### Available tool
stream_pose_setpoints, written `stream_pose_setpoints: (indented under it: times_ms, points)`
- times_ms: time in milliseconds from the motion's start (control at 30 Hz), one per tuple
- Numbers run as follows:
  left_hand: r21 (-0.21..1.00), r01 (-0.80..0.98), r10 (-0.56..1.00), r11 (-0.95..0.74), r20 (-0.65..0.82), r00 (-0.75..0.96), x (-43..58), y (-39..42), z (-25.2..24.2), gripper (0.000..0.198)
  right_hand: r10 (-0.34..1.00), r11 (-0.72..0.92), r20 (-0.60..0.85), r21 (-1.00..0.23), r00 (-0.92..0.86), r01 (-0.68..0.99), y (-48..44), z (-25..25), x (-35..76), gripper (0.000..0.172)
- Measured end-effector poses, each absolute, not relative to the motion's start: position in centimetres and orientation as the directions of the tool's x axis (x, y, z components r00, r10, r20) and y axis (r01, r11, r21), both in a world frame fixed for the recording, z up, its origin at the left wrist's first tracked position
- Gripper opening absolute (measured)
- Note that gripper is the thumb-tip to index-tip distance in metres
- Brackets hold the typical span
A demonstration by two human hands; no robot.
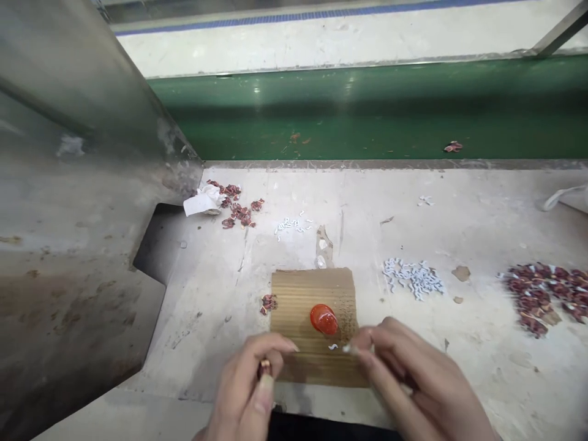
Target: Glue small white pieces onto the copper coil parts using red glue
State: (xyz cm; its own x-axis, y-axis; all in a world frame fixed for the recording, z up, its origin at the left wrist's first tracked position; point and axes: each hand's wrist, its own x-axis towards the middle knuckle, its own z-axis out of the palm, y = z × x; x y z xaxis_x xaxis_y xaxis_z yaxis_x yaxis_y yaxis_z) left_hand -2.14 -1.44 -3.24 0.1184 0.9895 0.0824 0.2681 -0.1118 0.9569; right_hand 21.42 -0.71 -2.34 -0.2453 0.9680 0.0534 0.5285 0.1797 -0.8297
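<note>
My left hand (pixel 248 389) is closed on a small dark reddish-brown piece (pixel 264 367), pinched between thumb and curled fingers. Thumb and index finger of my right hand (pixel 413 373) pinch a tiny whitish piece (pixel 346 348), probably like the wavy ones lying about. Between the hands lies a ribbed cardboard sheet (pixel 298 288), bearing a small red dish (pixel 320 313) with a glossy surface. One wavy white piece (pixel 333 346) rests on the cardboard, close to my right fingertips. Another reddish-brown piece (pixel 267 304) sits at the cardboard's left edge.
Right of the cardboard is a pile of wavy white pieces (pixel 416 278); farther right, a reddish-brown heap (pixel 542 294). More brown pieces (pixel 239 214) lie back left beside crumpled white paper (pixel 204 201). A metal housing (pixel 92 214) borders the left; a green belt (pixel 367 116) runs behind.
</note>
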Motion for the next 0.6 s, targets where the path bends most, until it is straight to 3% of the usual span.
stream_pose_setpoints:
  times_ms: [133, 267, 367, 533, 600]
  points:
    - [0.84, 0.54, 0.98, 0.049, -0.146, 0.137, -5.5, -1.3, -2.7, 0.028, 0.902, 0.366, 0.03, -0.58, -0.43, 0.728, 2.3, -3.1, 22.9, 0.02]
    - [0.804, 0.577, 0.964, 0.143, -0.244, 0.101, -7.1, -1.2, -2.8, 0.021, 0.824, 0.511, 0.02, -0.456, -0.566, 0.728, 3.3, -2.9, 22.3, 0.022]
    - [0.852, 0.495, 0.977, 0.174, -0.213, 0.024, -7.3, -1.1, -3.2, 0.01, 0.791, 0.538, -0.022, -0.45, -0.611, 0.713, 3.7, -2.5, 21.9, 0.021]
    - [0.95, 0.267, 0.984, 0.164, -0.177, 0.024, -6.8, -0.4, -2.5, 0.034, 0.803, 0.525, -0.011, -0.461, -0.596, 0.716, 3.9, -1.6, 21.9, 0.023]
    - [0.973, 0.187, 0.988, 0.135, -0.146, 0.049, -6.1, -0.3, -1.9, 0.042, 0.828, 0.482, 0.027, -0.544, -0.56, 0.687, 3.4, -1.0, 21.8, 0.021]
